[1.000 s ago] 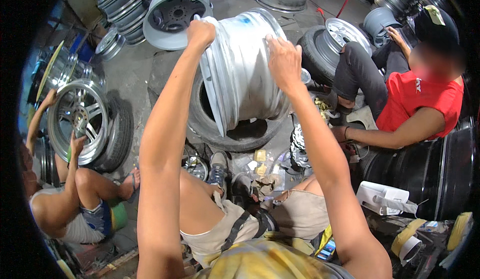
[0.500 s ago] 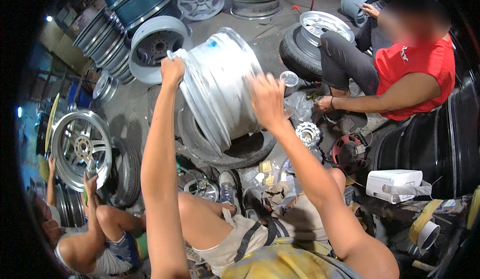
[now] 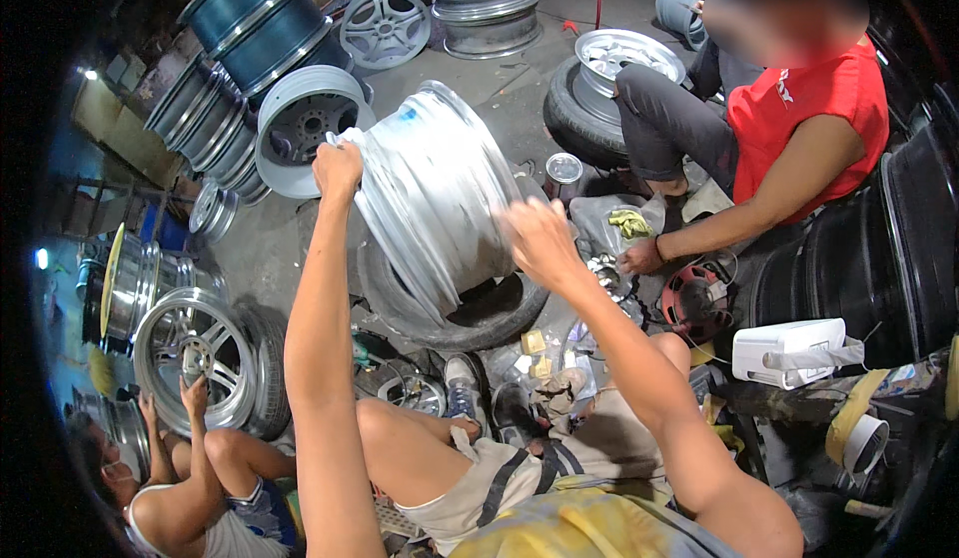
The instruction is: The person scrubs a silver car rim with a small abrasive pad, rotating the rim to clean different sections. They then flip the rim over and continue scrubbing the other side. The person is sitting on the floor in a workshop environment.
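1. the silver wheel rim (image 3: 430, 178) stands on its edges in front of the person, its lower part over the opening of a black tyre (image 3: 470, 335) that lies flat on the floor.
2. the left hand (image 3: 338, 166) holds the upper part of the rim's left lip, its fingers closed over the edge.
3. the right hand (image 3: 539, 238) is at the rim's right edge, blurred by motion; its fingers look bent, but whether they touch the metal or grip anything cannot be told.
4. change: a second earlier the right hand is near the top of that edge; now it is well down it, while the left hand keeps its place on the lip.
5. meaning, as judged: the left hand steadies the rim while the right works along the edge. the whole view also shifts, so any turning of the rim is uncertain.
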`<state>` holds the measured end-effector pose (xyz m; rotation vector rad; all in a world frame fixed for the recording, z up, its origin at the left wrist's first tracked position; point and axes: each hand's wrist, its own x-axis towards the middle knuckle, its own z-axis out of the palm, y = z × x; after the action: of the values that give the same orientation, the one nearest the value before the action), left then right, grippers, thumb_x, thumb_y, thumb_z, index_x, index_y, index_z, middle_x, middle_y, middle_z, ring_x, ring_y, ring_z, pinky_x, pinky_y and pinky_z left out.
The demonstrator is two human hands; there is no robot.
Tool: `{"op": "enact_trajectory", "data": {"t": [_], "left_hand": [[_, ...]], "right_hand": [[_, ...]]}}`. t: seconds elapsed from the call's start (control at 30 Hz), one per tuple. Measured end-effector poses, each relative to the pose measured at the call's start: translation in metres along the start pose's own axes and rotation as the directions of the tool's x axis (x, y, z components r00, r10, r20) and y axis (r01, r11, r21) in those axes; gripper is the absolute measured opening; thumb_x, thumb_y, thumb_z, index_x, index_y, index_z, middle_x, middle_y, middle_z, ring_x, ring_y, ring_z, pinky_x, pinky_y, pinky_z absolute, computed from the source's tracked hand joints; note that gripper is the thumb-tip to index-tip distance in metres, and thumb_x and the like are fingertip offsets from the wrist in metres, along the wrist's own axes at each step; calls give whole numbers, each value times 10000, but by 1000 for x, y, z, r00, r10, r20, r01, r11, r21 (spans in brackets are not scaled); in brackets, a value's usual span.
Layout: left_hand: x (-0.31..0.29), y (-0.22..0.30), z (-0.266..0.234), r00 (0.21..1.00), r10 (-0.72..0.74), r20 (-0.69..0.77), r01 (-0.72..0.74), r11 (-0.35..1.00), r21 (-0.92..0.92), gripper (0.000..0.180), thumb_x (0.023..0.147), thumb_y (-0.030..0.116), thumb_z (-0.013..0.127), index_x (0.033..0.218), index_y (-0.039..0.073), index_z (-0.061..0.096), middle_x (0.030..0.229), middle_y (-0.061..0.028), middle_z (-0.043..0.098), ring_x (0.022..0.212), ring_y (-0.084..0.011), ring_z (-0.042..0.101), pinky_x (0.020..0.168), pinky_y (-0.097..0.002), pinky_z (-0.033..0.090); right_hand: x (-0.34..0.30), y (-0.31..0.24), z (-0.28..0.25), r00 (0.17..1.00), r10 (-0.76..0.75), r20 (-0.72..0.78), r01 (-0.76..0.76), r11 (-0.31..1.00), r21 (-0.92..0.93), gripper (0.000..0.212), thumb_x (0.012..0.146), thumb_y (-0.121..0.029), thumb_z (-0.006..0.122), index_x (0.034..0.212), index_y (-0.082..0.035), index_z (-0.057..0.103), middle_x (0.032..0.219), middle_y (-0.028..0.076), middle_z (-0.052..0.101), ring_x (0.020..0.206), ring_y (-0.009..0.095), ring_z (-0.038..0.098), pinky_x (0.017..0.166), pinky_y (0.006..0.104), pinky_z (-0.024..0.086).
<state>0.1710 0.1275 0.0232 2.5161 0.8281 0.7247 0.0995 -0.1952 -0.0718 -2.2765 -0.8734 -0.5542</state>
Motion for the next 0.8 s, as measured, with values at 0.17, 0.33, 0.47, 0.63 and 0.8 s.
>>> {"op": "enact_trajectory", "data": {"t": [0.17,0.33,0.47,0.63,0.8], "left_hand": [[-30,34,-11,789,612,-47,-576,764,291,401,947,249,554,1197,-64,575,1348,-284,525,1263,-391,508,1028,-480,418],[-55,44,18,473,835,282,-879,466,96,690,993,421,489,1446,-86,375,1496,-283,388,1411,-384,363,1172,-444,288],[-97,43,27,429,836,341,-902,378,208,792,1001,522,427,1464,-111,321,1546,-288,303,1462,-371,281,1206,-435,228],[-144,23,13,125,891,436,-992,112,57,753,1007,498,430,1487,-69,311,1579,-245,265,1462,-356,292,1205,-431,243],[-113,33,6,392,827,402,-918,325,227,655,1027,438,409,1476,-36,358,1573,-216,309,1475,-325,277,1206,-488,213]], "right_hand": [[-66,11,-39,926,356,129,-369,768,524,210,938,-118,576,1069,-8,699,881,121,680,836,268,647,804,372,479],[-100,9,-31,878,448,168,-463,703,541,231,899,-169,686,1070,-22,734,803,66,665,758,114,599,721,280,474],[-128,10,-25,840,497,215,-533,689,491,186,840,-158,745,925,5,715,779,64,627,699,144,600,669,305,478],[-125,16,-17,902,430,26,-400,813,423,128,834,-107,725,905,-1,707,780,87,587,658,198,576,636,323,467],[-33,-3,-23,953,292,-85,-226,868,443,105,857,-85,694,925,-8,716,808,119,595,662,247,584,657,345,484]]}}
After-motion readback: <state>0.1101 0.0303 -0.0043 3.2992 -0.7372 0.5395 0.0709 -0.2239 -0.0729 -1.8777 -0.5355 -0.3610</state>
